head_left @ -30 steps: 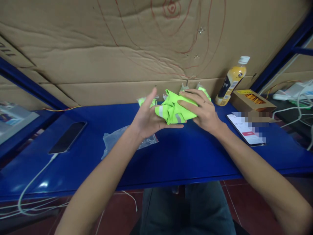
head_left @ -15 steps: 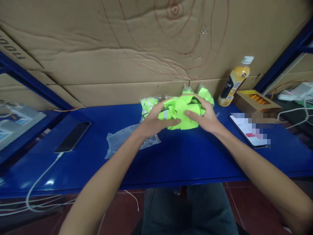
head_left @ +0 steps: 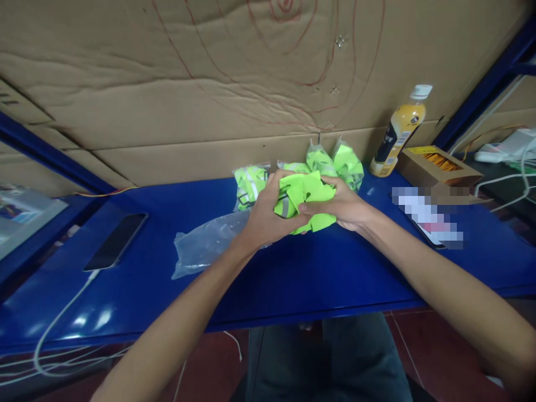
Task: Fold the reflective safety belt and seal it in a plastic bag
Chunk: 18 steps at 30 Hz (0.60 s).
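Between my hands is a bunched neon-yellow reflective vest with grey strips, held above the blue shelf. My left hand grips its left side, thumb along the lower edge. My right hand clasps the right side, its thumb pressed across the front; its other fingers are mostly hidden behind the cloth. A clear plastic bag lies flat below my left wrist. Behind the vest, against the cardboard, are several similar bundles in clear bags, among them a left bag and a right bag.
A bottle of yellow drink stands at the back right beside an open cardboard box. Nearer lies a phone with a blurred screen. On the left, a dark phone is plugged into a white cable. Cardboard walls the back.
The vest is squeezed into a smaller, turned bundle. My right hand has shifted left and lower around it, its thumb reaching farther across. The view has tilted slightly.
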Each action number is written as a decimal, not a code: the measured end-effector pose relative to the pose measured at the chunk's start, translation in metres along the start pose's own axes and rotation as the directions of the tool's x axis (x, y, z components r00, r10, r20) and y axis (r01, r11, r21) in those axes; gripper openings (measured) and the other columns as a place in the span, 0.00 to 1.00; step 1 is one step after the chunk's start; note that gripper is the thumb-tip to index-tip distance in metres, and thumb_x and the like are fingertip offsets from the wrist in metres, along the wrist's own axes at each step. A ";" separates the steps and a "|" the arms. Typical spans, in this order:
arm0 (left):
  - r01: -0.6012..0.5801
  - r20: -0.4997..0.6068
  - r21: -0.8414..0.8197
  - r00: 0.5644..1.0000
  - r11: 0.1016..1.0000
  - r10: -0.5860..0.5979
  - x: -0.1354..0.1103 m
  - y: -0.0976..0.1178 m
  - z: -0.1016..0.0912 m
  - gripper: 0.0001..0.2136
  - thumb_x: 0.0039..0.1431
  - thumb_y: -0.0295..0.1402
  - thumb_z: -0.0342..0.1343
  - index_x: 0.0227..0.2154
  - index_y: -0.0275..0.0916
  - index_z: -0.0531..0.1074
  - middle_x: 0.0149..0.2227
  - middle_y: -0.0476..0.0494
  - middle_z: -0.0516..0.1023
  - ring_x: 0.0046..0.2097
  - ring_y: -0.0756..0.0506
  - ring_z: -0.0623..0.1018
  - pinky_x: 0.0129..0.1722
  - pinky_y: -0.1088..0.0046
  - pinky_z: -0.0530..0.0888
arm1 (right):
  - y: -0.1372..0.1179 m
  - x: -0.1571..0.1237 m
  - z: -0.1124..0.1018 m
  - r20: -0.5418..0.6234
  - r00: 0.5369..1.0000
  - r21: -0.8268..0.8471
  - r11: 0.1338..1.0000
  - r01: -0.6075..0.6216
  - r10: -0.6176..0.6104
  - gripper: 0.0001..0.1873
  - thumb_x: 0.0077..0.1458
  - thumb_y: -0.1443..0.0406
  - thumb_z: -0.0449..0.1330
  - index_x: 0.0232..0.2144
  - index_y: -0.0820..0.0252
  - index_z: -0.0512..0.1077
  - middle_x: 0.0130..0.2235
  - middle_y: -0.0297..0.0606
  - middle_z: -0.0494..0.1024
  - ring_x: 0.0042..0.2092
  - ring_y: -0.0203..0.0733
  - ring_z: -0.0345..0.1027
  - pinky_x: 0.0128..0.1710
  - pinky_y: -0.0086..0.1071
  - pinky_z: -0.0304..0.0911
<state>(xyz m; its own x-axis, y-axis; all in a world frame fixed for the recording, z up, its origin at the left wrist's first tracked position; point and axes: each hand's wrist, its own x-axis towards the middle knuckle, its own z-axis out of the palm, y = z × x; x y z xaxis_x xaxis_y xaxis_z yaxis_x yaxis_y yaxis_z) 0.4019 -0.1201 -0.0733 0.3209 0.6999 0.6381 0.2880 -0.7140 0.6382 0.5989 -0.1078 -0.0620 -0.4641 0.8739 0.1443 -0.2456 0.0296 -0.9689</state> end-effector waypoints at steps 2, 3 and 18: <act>-0.002 -0.039 0.018 0.999 1.000 0.003 0.000 -0.003 0.001 0.30 0.56 0.37 0.71 0.60 0.46 0.68 0.58 0.40 0.75 0.59 0.37 0.77 0.61 0.55 0.74 | -0.004 0.000 0.000 -0.036 0.999 -0.002 1.000 0.014 -0.014 0.34 0.29 0.62 0.86 0.42 0.57 0.82 0.45 0.40 0.88 0.43 0.51 0.85 0.49 0.51 0.85; -0.005 -0.051 0.019 0.999 1.000 0.006 0.001 -0.003 0.000 0.33 0.57 0.41 0.72 0.62 0.46 0.66 0.61 0.38 0.73 0.62 0.35 0.75 0.63 0.53 0.73 | -0.005 0.001 0.000 -0.059 0.998 -0.001 1.000 0.018 -0.018 0.33 0.27 0.63 0.86 0.40 0.57 0.82 0.45 0.40 0.89 0.43 0.51 0.85 0.49 0.51 0.85; -0.179 0.093 0.308 0.983 0.934 0.158 0.006 0.013 -0.008 0.22 0.72 0.48 0.58 0.60 0.41 0.76 0.57 0.37 0.84 0.58 0.35 0.82 0.61 0.55 0.76 | -0.001 0.002 0.013 0.056 0.982 -0.304 0.933 0.190 -0.182 0.27 0.39 0.58 0.81 0.42 0.59 0.80 0.43 0.38 0.86 0.48 0.51 0.81 0.47 0.45 0.78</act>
<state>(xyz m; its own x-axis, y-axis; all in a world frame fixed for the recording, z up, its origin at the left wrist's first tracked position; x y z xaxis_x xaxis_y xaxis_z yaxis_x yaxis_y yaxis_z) 0.4005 -0.1246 -0.0578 0.4450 0.5732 0.6881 0.4892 -0.7991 0.3494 0.5870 -0.1125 -0.0580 -0.4584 0.8255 0.3293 -0.0586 0.3416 -0.9380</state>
